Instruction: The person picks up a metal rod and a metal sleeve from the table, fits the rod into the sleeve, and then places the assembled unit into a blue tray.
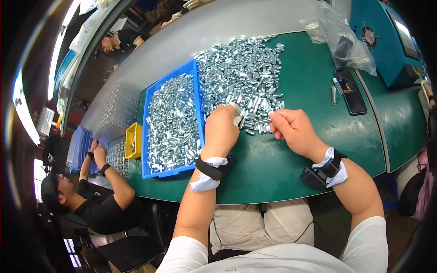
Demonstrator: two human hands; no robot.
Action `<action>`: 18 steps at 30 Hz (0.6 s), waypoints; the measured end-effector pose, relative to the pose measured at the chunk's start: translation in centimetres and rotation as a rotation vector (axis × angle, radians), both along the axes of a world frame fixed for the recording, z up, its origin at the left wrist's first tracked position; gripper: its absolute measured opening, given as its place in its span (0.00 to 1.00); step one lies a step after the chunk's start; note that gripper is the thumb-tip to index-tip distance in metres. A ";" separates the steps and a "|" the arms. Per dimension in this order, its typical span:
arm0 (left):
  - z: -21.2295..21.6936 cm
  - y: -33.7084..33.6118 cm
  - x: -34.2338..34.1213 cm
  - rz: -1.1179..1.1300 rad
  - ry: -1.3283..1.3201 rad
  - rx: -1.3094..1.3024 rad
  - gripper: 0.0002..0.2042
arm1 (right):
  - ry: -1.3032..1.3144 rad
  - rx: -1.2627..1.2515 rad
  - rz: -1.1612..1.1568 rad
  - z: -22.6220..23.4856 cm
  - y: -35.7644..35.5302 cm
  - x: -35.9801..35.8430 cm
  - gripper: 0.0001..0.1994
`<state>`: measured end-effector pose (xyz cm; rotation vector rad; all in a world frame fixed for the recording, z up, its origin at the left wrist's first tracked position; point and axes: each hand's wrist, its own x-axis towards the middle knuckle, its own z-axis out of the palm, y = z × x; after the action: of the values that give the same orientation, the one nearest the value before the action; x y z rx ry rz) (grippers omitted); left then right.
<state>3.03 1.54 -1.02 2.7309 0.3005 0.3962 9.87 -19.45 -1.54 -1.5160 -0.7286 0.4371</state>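
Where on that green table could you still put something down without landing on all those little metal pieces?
Bare green mat lies along the near edge, around both wrists, and right of the right hand up to the black phone. It is crowded in the blue tray and the loose metal pile behind the left hand.

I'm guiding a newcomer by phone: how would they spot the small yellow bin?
Start at the big green-topped worktable. On its left part sits a blue plastic tray full of small silvery metal pieces. The small yellow plastic bin stands against that tray's left wall. It is the only yellow container there, and much smaller than the tray.
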 end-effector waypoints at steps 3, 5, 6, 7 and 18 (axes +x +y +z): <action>0.2 -0.2 -0.3 0.017 -0.008 -0.083 0.12 | -0.003 0.000 0.008 0.0 0.0 0.0 0.20; 0.5 -0.2 -0.5 0.074 0.007 -0.149 0.12 | -0.015 0.004 0.021 -0.1 0.1 0.1 0.20; 0.3 0.0 -0.4 0.068 0.012 -0.153 0.12 | -0.011 0.000 0.015 -0.2 0.0 0.1 0.20; 0.0 0.2 -0.4 -0.006 -0.032 -0.054 0.12 | -0.013 0.003 0.017 -0.1 0.1 0.2 0.20; 2.0 -1.9 -1.7 -0.092 -0.324 -0.284 0.09 | -0.007 0.022 -0.010 -0.1 -0.1 0.2 0.20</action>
<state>1.32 -0.34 0.95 2.3479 0.1306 0.7019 10.03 -19.60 -1.65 -1.5009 -0.7291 0.4147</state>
